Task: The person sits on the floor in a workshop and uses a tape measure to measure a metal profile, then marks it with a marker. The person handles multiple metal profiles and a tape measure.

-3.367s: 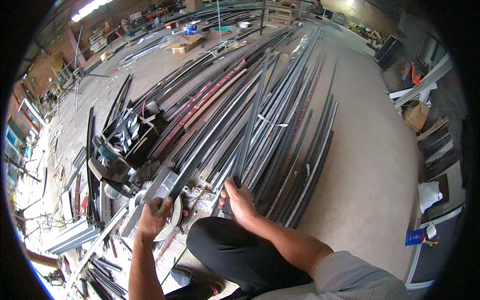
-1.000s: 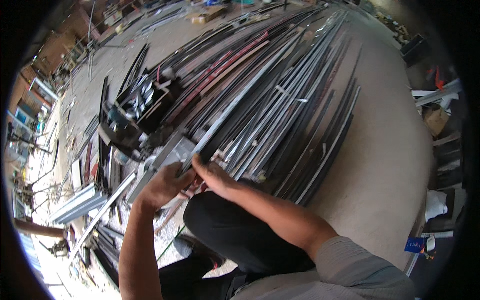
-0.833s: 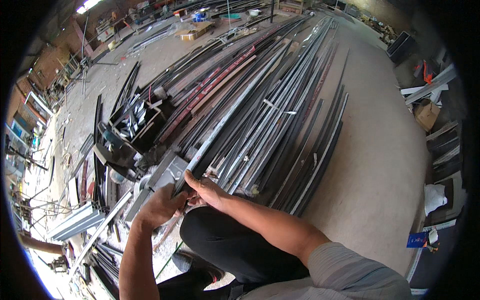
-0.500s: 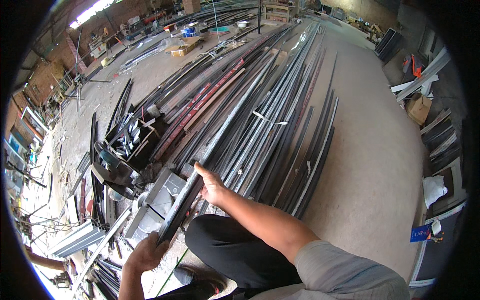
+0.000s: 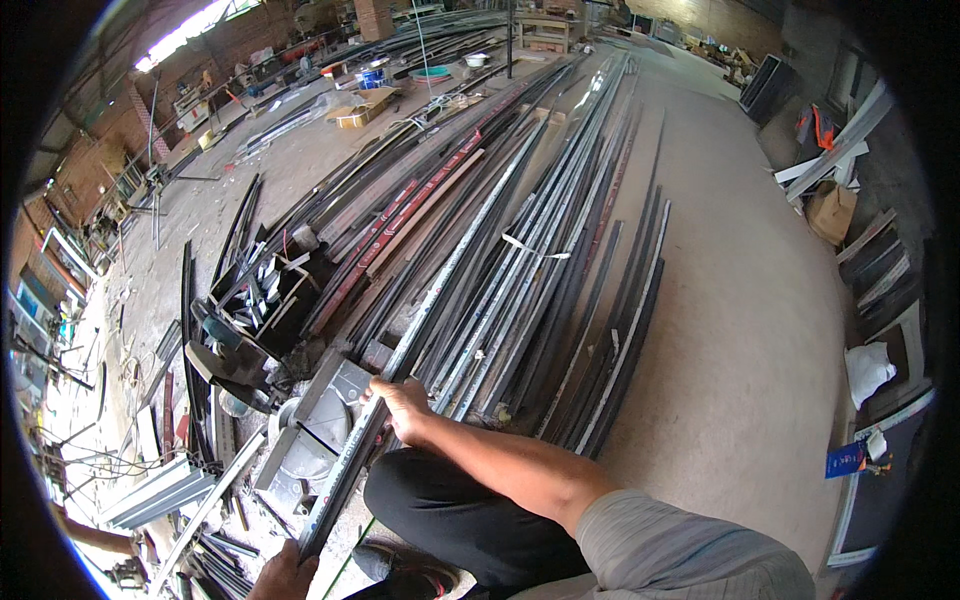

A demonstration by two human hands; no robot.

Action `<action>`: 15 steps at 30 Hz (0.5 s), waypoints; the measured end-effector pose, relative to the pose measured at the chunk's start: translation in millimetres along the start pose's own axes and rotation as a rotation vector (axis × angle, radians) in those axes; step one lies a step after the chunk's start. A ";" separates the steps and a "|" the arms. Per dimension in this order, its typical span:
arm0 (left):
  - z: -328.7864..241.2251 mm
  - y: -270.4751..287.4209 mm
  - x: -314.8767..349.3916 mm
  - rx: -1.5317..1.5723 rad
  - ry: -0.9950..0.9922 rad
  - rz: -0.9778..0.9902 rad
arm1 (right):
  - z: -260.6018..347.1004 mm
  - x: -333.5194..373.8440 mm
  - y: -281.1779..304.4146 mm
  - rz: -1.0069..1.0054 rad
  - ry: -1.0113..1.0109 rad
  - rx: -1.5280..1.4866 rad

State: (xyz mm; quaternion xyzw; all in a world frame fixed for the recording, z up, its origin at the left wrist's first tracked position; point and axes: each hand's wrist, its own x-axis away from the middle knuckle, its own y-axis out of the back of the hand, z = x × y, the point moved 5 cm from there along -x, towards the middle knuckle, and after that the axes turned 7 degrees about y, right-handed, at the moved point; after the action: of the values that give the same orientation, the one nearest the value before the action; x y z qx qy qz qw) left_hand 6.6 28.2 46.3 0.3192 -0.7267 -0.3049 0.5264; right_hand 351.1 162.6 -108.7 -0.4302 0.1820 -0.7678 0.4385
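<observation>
A long dark metal profile bar [image 5: 345,467], with a pale protective strip along its top face, slants from beside my legs up over the pile of bars. Its near end is in my left hand [image 5: 284,576], whose fingers wrap round it at the lower edge of the picture. Farther up, my right hand [image 5: 404,408] grips the same bar from the right, thumb over the top. Just left of the bar is the round grey metal table of a cut-off saw [image 5: 312,455], with a slot across it. The dark saw head [image 5: 228,368] is tipped back to the left.
Several long bars [image 5: 520,270] lie on the floor ahead, some strapped together. A bin of offcuts [image 5: 270,290] stands behind the saw. White profiles [image 5: 165,492] lie at the left. A cardboard box [image 5: 830,212] and frames line the right wall.
The bar has slid toward me and down to the left, with both hands still on it. My left hand is now nearer the lower edge.
</observation>
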 end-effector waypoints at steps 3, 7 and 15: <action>6.8 -4.0 -2.5 0.089 0.036 -0.030 | -3.7 -4.2 1.6 -0.007 0.030 0.005; 2.2 -9.9 -12.3 0.125 -0.013 0.069 | -3.7 -21.7 26.0 -0.063 0.093 0.353; 48.0 -44.4 -40.9 0.629 0.020 0.358 | 5.7 -22.5 32.3 -0.165 0.177 0.837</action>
State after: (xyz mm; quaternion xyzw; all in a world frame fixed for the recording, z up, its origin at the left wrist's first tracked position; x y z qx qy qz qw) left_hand -23.2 38.4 -24.1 0.3362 -0.8242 0.0334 0.4544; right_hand 377.9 164.1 -138.0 -0.1612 -0.1431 -0.8418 0.4950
